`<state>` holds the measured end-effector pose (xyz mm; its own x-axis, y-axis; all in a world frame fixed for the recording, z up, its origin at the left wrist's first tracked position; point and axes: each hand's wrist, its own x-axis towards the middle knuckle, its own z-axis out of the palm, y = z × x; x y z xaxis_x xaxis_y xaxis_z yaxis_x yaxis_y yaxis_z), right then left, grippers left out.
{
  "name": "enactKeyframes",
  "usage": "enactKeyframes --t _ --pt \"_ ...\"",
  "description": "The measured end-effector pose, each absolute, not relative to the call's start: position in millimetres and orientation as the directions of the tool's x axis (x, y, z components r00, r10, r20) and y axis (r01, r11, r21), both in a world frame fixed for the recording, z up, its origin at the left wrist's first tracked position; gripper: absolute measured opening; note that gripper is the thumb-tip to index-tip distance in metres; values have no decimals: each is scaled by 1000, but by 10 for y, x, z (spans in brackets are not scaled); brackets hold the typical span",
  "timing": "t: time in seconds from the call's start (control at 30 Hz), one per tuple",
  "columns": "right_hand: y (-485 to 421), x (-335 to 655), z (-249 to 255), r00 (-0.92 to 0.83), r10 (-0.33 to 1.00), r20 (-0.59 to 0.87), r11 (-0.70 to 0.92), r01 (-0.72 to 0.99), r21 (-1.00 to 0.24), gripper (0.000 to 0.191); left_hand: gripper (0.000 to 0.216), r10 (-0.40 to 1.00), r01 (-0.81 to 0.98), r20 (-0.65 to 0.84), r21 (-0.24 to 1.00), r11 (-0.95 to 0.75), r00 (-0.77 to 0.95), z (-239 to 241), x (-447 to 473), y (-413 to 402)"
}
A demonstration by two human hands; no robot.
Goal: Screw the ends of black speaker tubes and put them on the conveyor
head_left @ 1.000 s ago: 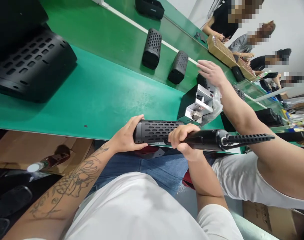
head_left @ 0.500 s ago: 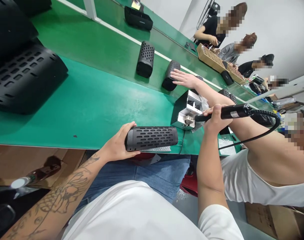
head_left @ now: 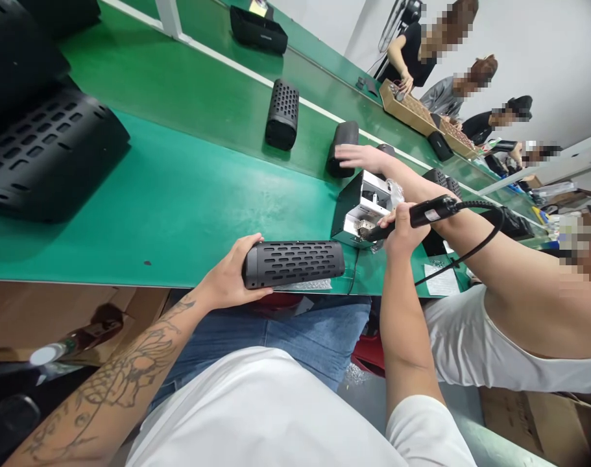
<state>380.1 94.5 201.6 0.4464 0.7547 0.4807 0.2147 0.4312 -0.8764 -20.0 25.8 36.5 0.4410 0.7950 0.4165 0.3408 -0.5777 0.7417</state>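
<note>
A: Holds what, with the left hand (head_left: pixel 227 279)?

B: Holds a black slotted cylinder (head_left: pixel 295 263) by its left end, fingers (head_left: pixel 246 245) curled over the top, thumb underneath.

A: Lies where?

B: Lies on its side along the near edge of the green worktop (head_left: pixel 188 207), just above the lap.

A: And with the right hand (head_left: pixel 399 230)?

B: Grips a black corded driver (head_left: pixel 429 211), fingers closed tight round the handle, tip down at a small metal feeder box (head_left: pixel 358 204) just beyond the cylinder's right end.

A: Farther out?

B: Shows a co-worker's hand (head_left: pixel 361 155) spread flat on a second cylinder (head_left: pixel 341 143) on the darker belt (head_left: pixel 202 84), with a third cylinder (head_left: pixel 282 113) to its left, near but apart. Shows black perforated panels (head_left: pixel 47 155) stacked at the far left of the worktop
</note>
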Motion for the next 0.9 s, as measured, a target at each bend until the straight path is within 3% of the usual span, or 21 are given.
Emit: enactKeyframes --t 0.17,0.33,0.43,0.7,0.9 --pt "1009 3825 1994 476 708 522 456 257 -852 57 125 803 326 409 760 -562 432 352 -183 249" --pt "1101 3936 1885 490 578 653 550 357 -755 61 124 801 326 415 756 -567 431 369 -173 248" --pt "1118 3935 1858 470 602 646 544 350 -762 62 126 795 327 418 750 -575 440 381 -169 249" --pt "546 3471 2218 443 668 599 594 169 -787 53 128 798 312 408 765 -564 443 389 -157 238" --pt "-98 2554 2402 61 772 633 635 -124 -762 43 133 813 306 383 787 -535 439 386 -129 239"
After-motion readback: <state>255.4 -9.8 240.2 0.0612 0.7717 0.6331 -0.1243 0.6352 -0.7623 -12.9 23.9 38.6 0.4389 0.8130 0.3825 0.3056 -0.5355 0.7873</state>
